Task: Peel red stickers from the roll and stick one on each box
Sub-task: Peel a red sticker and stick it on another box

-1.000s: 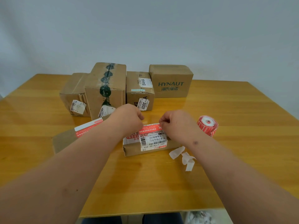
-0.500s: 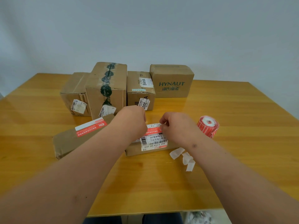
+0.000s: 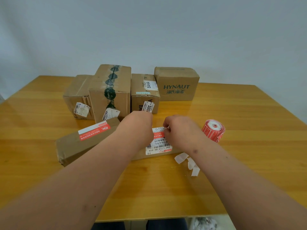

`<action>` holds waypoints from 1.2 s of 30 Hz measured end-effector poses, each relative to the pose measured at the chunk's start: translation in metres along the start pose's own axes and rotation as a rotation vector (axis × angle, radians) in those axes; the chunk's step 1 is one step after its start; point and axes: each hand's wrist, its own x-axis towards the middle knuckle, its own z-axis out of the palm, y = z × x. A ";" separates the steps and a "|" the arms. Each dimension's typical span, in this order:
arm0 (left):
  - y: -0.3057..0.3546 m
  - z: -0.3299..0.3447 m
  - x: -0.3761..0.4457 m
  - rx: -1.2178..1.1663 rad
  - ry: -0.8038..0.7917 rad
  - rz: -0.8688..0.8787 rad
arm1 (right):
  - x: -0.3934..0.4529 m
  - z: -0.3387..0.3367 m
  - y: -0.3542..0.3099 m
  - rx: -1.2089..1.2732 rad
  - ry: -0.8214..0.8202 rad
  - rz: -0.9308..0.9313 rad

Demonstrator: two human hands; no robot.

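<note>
Right hand (image 3: 180, 130) fingers (image 3: 166, 127) pinch a white backing scrap above the red sticker (image 3: 158, 135) on the flat brown cardboard box (image 3: 159, 146); left hand's (image 3: 141, 126) grip is hidden. Another flat box (image 3: 86, 138) looks stickered; four rear boxes (image 3: 113, 92) apparently remain. Red sticker roll (image 3: 213, 131) sits on the table (image 3: 249, 146).

Wooden table (image 3: 249, 155) bearing boxes (image 3: 177, 83), sticker roll (image 3: 213, 131), paper scraps (image 3: 187, 161).

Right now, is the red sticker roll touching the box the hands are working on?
Apart. The head view shows bare table between the sticker roll and the small box; the right hand sits between them.
</note>
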 end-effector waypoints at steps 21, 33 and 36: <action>-0.010 0.015 0.001 -0.175 0.039 -0.057 | 0.005 0.004 0.003 0.220 -0.017 0.183; -0.021 0.013 -0.006 -0.388 -0.063 -0.038 | -0.004 0.001 0.016 0.423 -0.090 0.244; -0.022 0.012 -0.010 -0.446 -0.072 -0.033 | -0.010 0.001 0.016 0.497 -0.086 0.226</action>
